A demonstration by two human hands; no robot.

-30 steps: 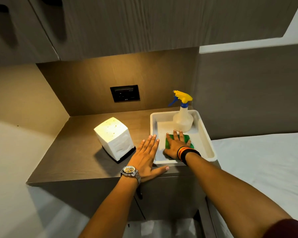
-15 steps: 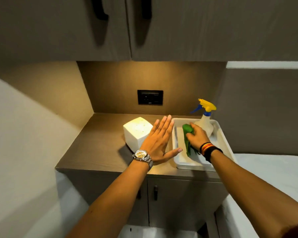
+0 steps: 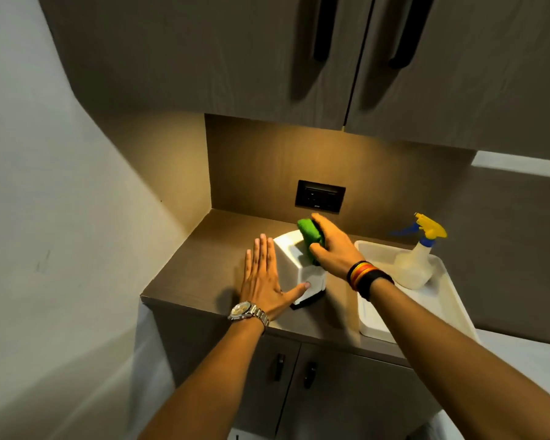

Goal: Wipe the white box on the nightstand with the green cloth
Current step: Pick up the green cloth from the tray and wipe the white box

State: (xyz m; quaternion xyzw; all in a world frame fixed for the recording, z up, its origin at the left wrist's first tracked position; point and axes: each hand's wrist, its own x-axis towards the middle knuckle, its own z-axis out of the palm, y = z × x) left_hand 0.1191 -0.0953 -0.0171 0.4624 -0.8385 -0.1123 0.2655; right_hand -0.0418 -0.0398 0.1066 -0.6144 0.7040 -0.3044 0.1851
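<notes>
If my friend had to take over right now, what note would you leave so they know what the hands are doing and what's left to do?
Right hand: gripping the green cloth, pressed on top of the white box.
Left hand: open and flat against the box's left side, thumb on its front, steadying it.
The box stands on the nightstand, left of the white tray. The spray bottle stands in the tray, untouched.
Done: cloth is out of the tray and on the box.
Left: wipe the top and sides; I can't tell how much is wiped yet.
</notes>
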